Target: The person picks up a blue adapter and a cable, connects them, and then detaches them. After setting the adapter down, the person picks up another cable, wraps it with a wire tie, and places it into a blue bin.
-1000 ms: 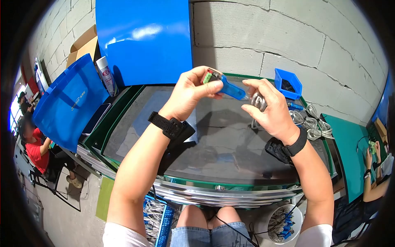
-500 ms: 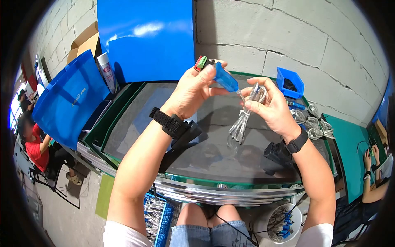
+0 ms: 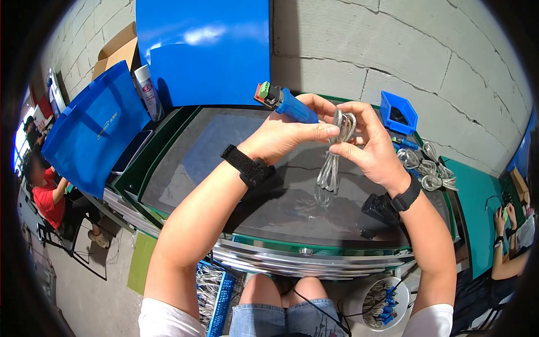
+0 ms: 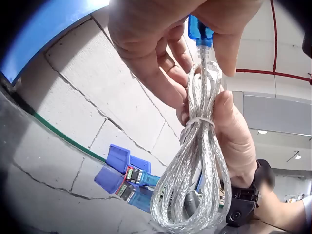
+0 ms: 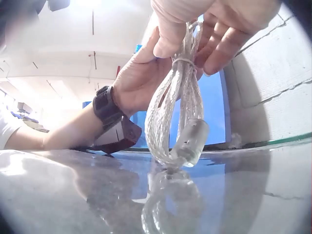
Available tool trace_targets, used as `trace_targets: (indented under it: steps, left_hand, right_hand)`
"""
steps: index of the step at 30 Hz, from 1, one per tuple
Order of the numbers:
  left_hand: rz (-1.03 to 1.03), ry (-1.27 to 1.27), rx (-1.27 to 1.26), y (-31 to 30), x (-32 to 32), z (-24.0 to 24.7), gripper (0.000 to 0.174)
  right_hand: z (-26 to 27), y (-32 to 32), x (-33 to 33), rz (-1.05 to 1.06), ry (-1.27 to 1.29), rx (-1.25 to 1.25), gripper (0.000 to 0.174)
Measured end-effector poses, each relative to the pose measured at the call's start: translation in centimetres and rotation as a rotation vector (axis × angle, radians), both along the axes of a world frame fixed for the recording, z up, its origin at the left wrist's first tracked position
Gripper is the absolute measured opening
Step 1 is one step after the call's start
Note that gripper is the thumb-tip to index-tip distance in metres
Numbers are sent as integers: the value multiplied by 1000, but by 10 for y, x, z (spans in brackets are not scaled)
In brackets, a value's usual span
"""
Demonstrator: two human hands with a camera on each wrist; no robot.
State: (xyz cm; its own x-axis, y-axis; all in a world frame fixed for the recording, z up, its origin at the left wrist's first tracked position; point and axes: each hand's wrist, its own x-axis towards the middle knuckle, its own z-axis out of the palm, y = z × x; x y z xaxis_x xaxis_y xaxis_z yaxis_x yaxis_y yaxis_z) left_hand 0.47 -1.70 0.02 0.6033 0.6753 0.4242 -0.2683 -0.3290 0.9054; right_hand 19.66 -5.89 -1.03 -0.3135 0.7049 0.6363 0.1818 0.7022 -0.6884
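Observation:
My left hand (image 3: 286,132) holds a blue adapter (image 3: 296,108), whose end carries a green terminal block (image 3: 265,89); its thumb touches the top of a coiled silvery cable (image 3: 328,171). The fingers of my right hand (image 3: 373,146) pinch that coil near its tie. In the left wrist view the cable (image 4: 200,146) runs from the blue adapter (image 4: 200,31) and is bound by a clear tie (image 4: 201,121). A grey cylinder (image 5: 192,141) hangs at the bottom of the loops in the right wrist view, just above the shiny tabletop.
A blue bin (image 3: 411,115) and several coiled cables (image 3: 432,168) lie at the table's right back. A spray can (image 3: 147,92) and a blue folder-like holder (image 3: 101,129) stand left. Below are a blue basket (image 3: 224,303) and a white bucket (image 3: 405,300) of cables. Two people sit at the sides.
My left hand has moved right and turned the adapter, bringing its thumb onto the coil. My right hand stays near the same spot; the bundle, earlier raised in its palm, now hangs down.

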Motion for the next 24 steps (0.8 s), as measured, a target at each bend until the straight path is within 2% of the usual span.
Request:
trace_targets:
  steps: [5,11,17,24]
  left_hand:
    - [83,33,118,1,2,-2,29]
    - [84,1,0,-1,1,-1,19]
    - [61,-4,-44,0,0,0,21]
    - [32,-12,-63,2,-1,-2,25]
  right_hand:
    - [3,-3,1,-38,-130,63,45]
    - [3,-3,6,-13,-46,-49,40]
    - [4,3,16,113,29,-148,38]
    - [6,3,18,173,74,-146,38]
